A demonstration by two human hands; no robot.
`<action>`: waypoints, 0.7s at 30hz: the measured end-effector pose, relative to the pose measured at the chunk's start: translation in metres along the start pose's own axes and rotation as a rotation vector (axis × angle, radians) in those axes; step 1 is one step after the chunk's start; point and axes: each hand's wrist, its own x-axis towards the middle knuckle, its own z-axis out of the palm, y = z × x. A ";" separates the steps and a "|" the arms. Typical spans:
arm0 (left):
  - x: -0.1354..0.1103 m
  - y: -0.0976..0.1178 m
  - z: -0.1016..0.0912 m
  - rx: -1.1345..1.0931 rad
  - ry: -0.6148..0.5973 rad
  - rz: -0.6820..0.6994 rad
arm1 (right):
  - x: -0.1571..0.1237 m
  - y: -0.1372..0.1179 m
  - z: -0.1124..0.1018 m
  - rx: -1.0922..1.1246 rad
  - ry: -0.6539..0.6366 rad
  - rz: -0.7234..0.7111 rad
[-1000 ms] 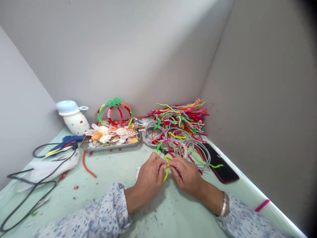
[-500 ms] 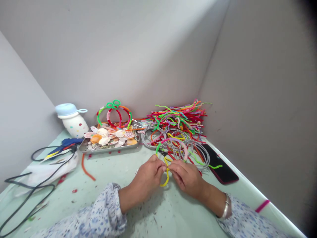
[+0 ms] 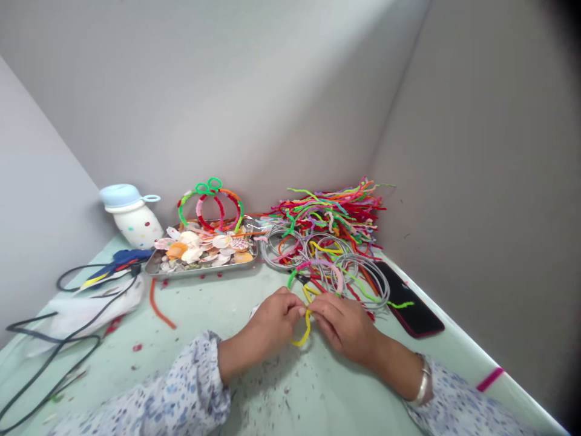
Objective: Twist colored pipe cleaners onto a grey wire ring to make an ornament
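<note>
My left hand [image 3: 278,316] and my right hand [image 3: 341,322] meet at the middle of the table, fingertips pinched together. Between them is a yellow pipe cleaner [image 3: 305,336], bent into a loop that hangs below the fingers. Both hands pinch it. A hoop wrapped in pink, purple and green pipe cleaner [image 3: 323,264] arches up behind the fingers; its lower part is hidden by my hands. Pliers with red handles [image 3: 316,285] lie just behind, partly covered.
A metal tray [image 3: 200,274] of seashells stands behind left, with finished wrapped hoops [image 3: 222,209] on it. Grey wire coils [image 3: 363,275] and a pipe-cleaner heap [image 3: 336,212] lie behind. A phone [image 3: 411,309] is right; a bottle [image 3: 136,225] and black cable [image 3: 59,342] are left.
The view has shifted slightly. My hands keep their pinch on the yellow pipe cleaner, and the hoop behind it leans a little lower.
</note>
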 end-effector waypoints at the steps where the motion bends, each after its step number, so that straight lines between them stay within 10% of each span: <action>1: 0.000 0.000 0.001 0.008 0.003 -0.013 | 0.001 -0.001 0.000 0.034 -0.014 0.017; 21: -0.007 0.008 0.012 0.040 0.052 0.013 | -0.002 0.000 0.001 0.022 0.043 0.077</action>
